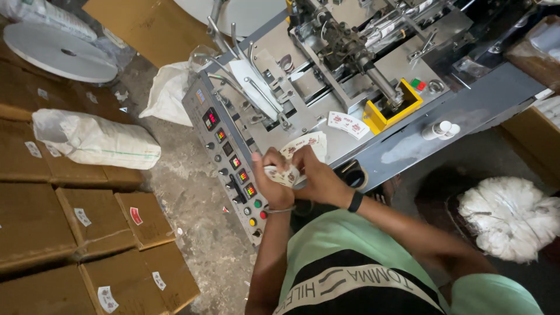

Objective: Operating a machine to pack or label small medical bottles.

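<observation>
Glossy printed sachets (290, 169) – matt brushed-metal machine (326, 76), rough brown cardboard boxes (87, 221)

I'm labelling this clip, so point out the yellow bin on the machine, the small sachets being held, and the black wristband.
yellow bin (378, 121), head view, front wall.
small sachets (288, 176), head view, middle of the bunch.
black wristband (354, 201), head view, band's outer face.

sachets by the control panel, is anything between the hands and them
Nothing visible stands between. Both hands already grip the stack of small printed sachets: the left hand from the control panel side, the right hand from the other. More sachets lie on the machine deck just behind.
</observation>
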